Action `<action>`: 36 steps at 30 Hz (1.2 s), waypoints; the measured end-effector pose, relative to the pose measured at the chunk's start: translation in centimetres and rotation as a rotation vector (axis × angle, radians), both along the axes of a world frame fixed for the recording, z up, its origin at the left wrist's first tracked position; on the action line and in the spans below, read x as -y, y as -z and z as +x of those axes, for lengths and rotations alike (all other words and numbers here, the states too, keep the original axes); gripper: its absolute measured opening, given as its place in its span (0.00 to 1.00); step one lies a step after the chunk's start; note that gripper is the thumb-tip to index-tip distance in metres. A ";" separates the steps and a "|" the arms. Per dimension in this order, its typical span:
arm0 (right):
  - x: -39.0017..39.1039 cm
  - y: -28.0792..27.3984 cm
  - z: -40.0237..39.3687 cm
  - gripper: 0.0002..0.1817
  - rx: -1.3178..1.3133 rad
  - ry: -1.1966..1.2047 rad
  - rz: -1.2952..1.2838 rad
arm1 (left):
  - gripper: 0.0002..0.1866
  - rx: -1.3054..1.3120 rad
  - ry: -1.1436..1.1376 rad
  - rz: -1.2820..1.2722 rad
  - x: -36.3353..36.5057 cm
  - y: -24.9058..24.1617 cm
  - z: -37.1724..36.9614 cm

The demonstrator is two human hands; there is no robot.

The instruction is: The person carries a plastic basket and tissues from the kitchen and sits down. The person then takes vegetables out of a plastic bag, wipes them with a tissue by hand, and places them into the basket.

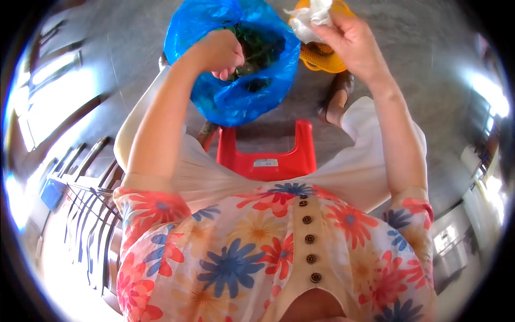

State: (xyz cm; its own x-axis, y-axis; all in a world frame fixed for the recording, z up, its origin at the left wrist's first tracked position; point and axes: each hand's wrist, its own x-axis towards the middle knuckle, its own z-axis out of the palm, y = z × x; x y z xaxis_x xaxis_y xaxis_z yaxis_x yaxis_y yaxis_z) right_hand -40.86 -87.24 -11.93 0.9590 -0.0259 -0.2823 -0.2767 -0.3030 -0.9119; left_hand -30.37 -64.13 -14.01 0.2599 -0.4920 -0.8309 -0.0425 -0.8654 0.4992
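My left hand (220, 52) is over the mouth of a large blue plastic bag (241, 104), its fingers curled closed. Whatever they may hold is hidden from this angle. Dark green leafy stems (260, 51) lie inside the bag, just beside and below that hand. My right hand (348, 40) pinches a crumpled white tissue (311, 20), which could also be thin plastic. Below the tissue stands a yellow plastic basket (317, 61) with openwork sides, and something brownish is partly visible in it.
A red plastic stool (266, 161) with a white label is between my knees. My shoe (339, 94) rests on the grey floor (429, 64) near the basket. Far to the left is a metal rack (91, 188) with a blue item (52, 192) by it.
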 end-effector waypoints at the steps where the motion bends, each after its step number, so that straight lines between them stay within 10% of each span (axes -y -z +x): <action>1: -0.2 -0.1 0.1 0.13 -0.012 -0.027 0.007 | 0.08 -0.011 -0.036 -0.037 -0.3 -0.8 0.6; 7: -2.0 0.3 1.8 0.08 0.367 -0.073 0.009 | 0.08 -0.016 -0.188 -0.266 -1.2 -4.6 2.1; 18: -4.8 -1.6 1.2 0.18 -0.119 -0.020 0.528 | 0.11 -0.316 -0.801 -0.625 0.1 -4.9 1.3; 36: -4.2 -1.3 1.5 0.09 0.008 0.139 0.278 | 0.13 0.148 -0.475 -0.549 2.0 -4.1 -2.1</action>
State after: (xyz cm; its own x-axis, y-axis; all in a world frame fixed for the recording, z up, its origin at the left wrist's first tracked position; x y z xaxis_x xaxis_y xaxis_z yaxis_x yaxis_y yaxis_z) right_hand -39.40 -83.06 -10.60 0.9540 -0.0797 -0.2890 -0.2901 -0.0019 -0.9570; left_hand -32.42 -66.16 -9.88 0.6385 -0.6334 -0.4372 0.1740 -0.4345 0.8837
